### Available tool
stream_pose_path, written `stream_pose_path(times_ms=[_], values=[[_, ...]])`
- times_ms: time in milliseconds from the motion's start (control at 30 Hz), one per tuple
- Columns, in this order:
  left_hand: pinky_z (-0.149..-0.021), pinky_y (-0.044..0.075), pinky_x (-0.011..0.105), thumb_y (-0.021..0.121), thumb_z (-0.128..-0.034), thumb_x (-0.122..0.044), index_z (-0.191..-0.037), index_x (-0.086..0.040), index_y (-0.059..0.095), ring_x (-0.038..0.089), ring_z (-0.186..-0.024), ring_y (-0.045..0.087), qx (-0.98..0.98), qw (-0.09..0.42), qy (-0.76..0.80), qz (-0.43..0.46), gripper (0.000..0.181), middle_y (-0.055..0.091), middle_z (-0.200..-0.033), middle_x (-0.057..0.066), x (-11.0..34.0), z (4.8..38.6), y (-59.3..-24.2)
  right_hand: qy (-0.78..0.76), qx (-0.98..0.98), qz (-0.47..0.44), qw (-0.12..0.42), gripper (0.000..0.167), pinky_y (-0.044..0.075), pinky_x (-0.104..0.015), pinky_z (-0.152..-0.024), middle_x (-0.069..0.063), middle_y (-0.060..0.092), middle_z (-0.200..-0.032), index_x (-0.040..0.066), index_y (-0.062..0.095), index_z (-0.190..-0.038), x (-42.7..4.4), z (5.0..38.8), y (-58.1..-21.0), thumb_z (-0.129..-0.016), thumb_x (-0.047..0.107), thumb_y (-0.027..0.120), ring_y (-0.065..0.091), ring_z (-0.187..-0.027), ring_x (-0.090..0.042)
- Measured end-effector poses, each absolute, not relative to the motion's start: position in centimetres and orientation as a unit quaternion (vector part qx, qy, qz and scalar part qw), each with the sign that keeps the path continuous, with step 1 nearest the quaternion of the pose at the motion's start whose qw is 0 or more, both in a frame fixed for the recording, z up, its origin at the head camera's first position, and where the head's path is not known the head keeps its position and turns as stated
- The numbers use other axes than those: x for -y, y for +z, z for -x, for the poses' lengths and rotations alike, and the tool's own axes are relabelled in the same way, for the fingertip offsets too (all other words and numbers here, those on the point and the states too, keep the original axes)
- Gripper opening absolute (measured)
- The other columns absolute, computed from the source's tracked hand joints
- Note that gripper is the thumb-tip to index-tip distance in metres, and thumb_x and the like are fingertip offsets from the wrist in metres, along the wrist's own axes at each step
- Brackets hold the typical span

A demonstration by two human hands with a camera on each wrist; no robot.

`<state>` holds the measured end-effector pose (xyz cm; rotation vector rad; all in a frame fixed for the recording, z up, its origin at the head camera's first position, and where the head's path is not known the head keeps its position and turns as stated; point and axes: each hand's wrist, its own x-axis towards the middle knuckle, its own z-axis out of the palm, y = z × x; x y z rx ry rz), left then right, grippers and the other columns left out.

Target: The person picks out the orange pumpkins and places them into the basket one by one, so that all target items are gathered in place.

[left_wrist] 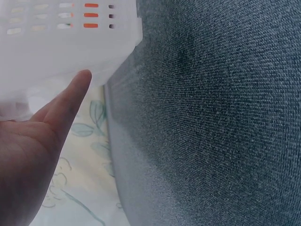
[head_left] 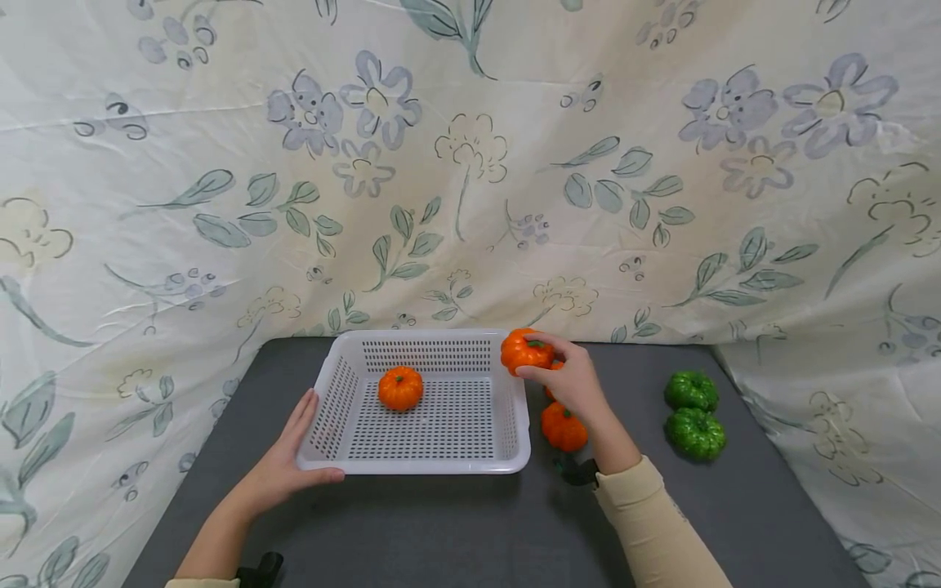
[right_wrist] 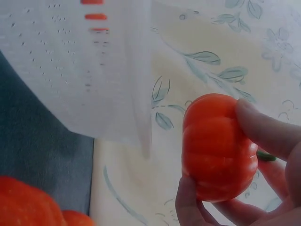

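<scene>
A white perforated plastic basket (head_left: 419, 467) stands on the dark table with one small orange pumpkin (head_left: 400, 389) inside, left of its middle. My left hand (head_left: 283, 457) rests on the basket's front left corner, straight fingers along the left wall and thumb at the front rim. Just above the basket's right rim, my right hand (head_left: 575, 380) grips another orange pumpkin (right_wrist: 218, 146) between thumb and fingers; its green stem points toward the palm in the right wrist view. Right of the basket lies an orange pumpkin (head_left: 564, 428), with another partly hidden behind the right hand.
Two green pumpkin-like vegetables (head_left: 694, 433) sit together toward the right side of the dark table (head_left: 412, 531). A floral cloth (head_left: 470, 204) hangs behind the table's far edge and surrounds its sides.
</scene>
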<state>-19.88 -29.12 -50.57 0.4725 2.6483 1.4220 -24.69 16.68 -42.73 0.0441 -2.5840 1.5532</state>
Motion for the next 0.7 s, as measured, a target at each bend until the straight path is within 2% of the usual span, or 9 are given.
stream_pose_path(times_ms=[300, 600, 700], values=[[-0.109, 0.009, 0.077, 0.09, -0.0729, -0.02, -0.164, -0.019, -0.002, 0.049, -0.15, -0.004, -0.864, 0.051, 0.476, -0.157, 0.129, -0.018, -0.169, 0.003, 29.2, 20.0, -50.6, 0.542, 0.838, -0.036, 0.048, 0.053, 0.053, -0.046, -0.095, -0.006, 0.058, -0.141, 0.027, 0.067, -0.131, -15.0, 25.4, -42.0, -0.081, 0.027, 0.086, 0.057, -0.119, -0.031], [-0.109, 0.008, 0.076, 0.09, -0.073, -0.02, -0.164, -0.019, -0.001, 0.05, -0.151, -0.005, -0.864, 0.049, 0.476, -0.155, 0.128, -0.017, -0.169, 0.005, 29.2, 20.0, -50.6, 0.547, 0.835, -0.046, 0.043, 0.052, 0.054, -0.045, -0.09, -0.006, 0.055, -0.141, 0.025, 0.068, -0.128, -13.0, 26.4, -41.6, -0.08, 0.029, 0.087, 0.058, -0.112, -0.034], [-0.109, 0.008, 0.076, 0.09, -0.0729, -0.02, -0.164, -0.019, -0.001, 0.05, -0.15, -0.005, -0.864, 0.05, 0.476, -0.155, 0.128, -0.017, -0.169, 0.005, 29.2, 20.1, -50.6, 0.55, 0.833, -0.048, 0.038, 0.051, 0.052, -0.046, -0.09, -0.006, 0.054, -0.143, 0.025, 0.068, -0.127, -12.4, 26.7, -41.5, -0.08, 0.028, 0.088, 0.055, -0.114, -0.035]])
